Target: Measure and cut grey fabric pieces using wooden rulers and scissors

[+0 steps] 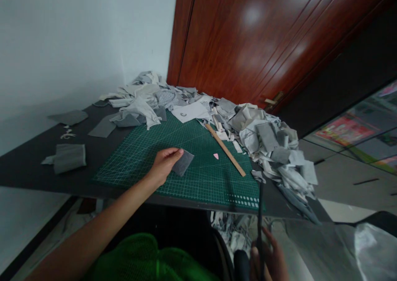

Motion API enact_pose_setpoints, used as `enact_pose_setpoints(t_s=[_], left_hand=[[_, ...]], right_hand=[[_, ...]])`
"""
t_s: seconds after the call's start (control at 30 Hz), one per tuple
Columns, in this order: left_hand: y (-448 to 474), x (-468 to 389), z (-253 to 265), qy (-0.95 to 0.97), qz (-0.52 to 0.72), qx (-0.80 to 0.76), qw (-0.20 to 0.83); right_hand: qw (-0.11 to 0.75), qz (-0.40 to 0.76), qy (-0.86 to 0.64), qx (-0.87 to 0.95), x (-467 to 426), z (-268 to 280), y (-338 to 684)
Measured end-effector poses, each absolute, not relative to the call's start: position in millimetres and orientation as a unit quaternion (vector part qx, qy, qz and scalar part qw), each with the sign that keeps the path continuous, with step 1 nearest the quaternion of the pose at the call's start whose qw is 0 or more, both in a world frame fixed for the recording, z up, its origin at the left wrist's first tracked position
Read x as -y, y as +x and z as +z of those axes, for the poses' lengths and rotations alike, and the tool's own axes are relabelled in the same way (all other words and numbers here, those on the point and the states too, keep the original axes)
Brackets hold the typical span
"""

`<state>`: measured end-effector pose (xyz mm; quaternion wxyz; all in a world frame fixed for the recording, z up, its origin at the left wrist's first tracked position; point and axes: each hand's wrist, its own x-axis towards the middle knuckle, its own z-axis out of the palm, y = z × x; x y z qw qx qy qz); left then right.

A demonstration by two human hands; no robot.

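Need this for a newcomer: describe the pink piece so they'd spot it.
Find the green mat on the dark table. Between the wooden strip and the grey piece in the left hand lies the small pink piece: roughly triangular, its colour unlike either neighbour.

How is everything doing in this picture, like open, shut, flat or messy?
left hand: pinching a small gray cloth
small gray cloth: looks flat, held over the green mat
green mat: lying flat
right hand: blurred, seems closed on a dark tool
dark tool: too blurred to tell open or shut
wooden stick: lying flat
cloth scraps: crumpled, heaped
pink piece: lying flat
door: looks shut
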<state>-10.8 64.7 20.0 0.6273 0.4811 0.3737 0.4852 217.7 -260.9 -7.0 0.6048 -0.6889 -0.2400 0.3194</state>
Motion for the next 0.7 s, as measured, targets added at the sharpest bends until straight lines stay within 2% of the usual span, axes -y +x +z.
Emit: enact_pose_setpoints(t_s=[0.1, 0.2, 0.3, 0.37, 0.5, 0.6, 0.7], left_hand=[[-12, -64, 19, 0.490, 0.490, -0.380, 0.613], [-16, -63, 21, 0.528, 0.473, -0.386, 0.590], [-19, -64, 25, 0.559, 0.447, -0.402, 0.572], [-19, -64, 27, 0.590, 0.413, -0.409, 0.560], [-11, -69, 25, 0.617, 0.395, -0.444, 0.516], [1, -80, 25, 0.633, 0.345, -0.446, 0.530], [21, -99, 30, 0.614, 0.352, -0.452, 0.544]], right_hand=[[0.574, 0.197, -0.716, 0.346, 212, 7, 230], [0.429, 0.110, -0.730, 0.520, 138, 42, 262], [0.304, 0.004, -0.737, 0.604, 51, 77, 298], [0.278, 0.008, -0.719, 0.637, -3, 88, 317], [0.293, 0.015, -0.727, 0.621, -72, 74, 341], [0.275, 0.031, -0.740, 0.613, -80, 49, 357], [0.246, 0.046, -0.749, 0.613, -70, 34, 376]])
